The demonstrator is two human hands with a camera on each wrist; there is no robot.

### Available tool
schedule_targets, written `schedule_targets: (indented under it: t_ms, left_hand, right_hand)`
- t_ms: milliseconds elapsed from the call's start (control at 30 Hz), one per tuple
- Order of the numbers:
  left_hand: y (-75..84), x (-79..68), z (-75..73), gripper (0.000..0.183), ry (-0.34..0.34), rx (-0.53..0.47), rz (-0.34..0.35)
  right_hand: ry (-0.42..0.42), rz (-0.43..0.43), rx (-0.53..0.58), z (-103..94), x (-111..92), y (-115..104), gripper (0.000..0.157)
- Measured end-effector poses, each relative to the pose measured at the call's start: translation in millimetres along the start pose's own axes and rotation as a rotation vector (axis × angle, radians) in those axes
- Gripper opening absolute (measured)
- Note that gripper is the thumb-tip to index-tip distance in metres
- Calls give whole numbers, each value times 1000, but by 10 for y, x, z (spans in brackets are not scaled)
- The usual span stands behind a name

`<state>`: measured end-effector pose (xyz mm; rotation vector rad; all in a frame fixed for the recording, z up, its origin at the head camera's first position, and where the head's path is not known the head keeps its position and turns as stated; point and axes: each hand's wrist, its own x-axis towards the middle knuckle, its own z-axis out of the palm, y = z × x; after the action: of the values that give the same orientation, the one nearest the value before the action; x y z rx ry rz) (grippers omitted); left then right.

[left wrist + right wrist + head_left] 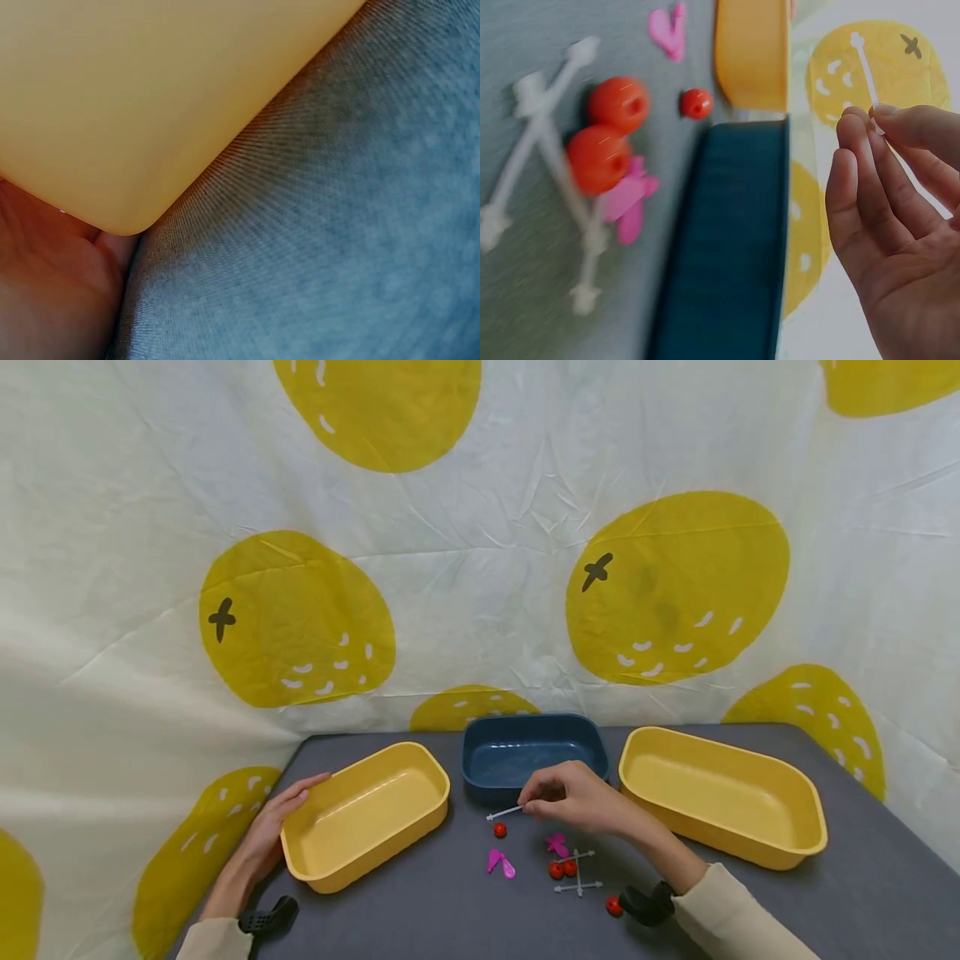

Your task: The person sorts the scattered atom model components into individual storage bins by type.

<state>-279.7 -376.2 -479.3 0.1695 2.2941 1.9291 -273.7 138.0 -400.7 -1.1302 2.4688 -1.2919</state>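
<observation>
My right hand (573, 795) pinches a thin white rod (504, 813) with a small knobbed end between thumb and fingertips, in front of the dark blue tray. In the right wrist view the rod (865, 69) sticks up from the fingertips. At the left, my left hand (272, 828) lies along the outer side of a yellow tray (366, 862), fingers stretched out by its rim. The left wrist view has the palm (56, 274) against the tray's corner. Below the right hand lie white rods (578, 887), red beads (557, 870) and a pink piece (557, 845).
Behind stands the dark blue tray (480, 788), and a second yellow tray (723, 842) is at the right. A red bead (500, 831) and pink drop-shaped pieces (508, 867) lie left of centre on the grey table (420, 918). Another red bead (614, 907) is beside the right wrist.
</observation>
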Motion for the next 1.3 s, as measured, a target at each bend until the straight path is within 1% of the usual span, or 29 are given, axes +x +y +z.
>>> schedule_targets:
  t_ms: [200, 333, 433, 600, 800, 900, 1167, 1300]
  left_hand:
    - [-27, 10, -14, 56, -17, -14, 17]
    - [-47, 5, -41, 55, -44, -26, 36]
    - [-50, 9, -51, 54, -50, -21, 33]
    - [-25, 6, -31, 56, -33, -12, 1]
    - [-13, -17, -4, 58, -29, -21, -12]
    - [-21, -20, 4, 58, -24, -24, -15]
    - [-2, -18, 10, 57, 4, -5, -25]
    - [19, -19, 18, 57, -1, -20, -23]
  right_hand:
    - [-11, -20, 2, 40, 181, -126, 8]
    - [-28, -32, 11, 83, 315, -215, 7]
    - [-40, -38, 23, 117, 414, -291, 7]
    - [-57, -53, 15, 184, 591, -400, 7]
    - [-82, -102, -6, 271, 820, -505, 9]
    - [-89, -107, -13, 322, 927, -544, 8]
    - [-121, -88, 48, 451, 1153, -591, 10]
    - [-126, -82, 72, 502, 1245, -614, 9]
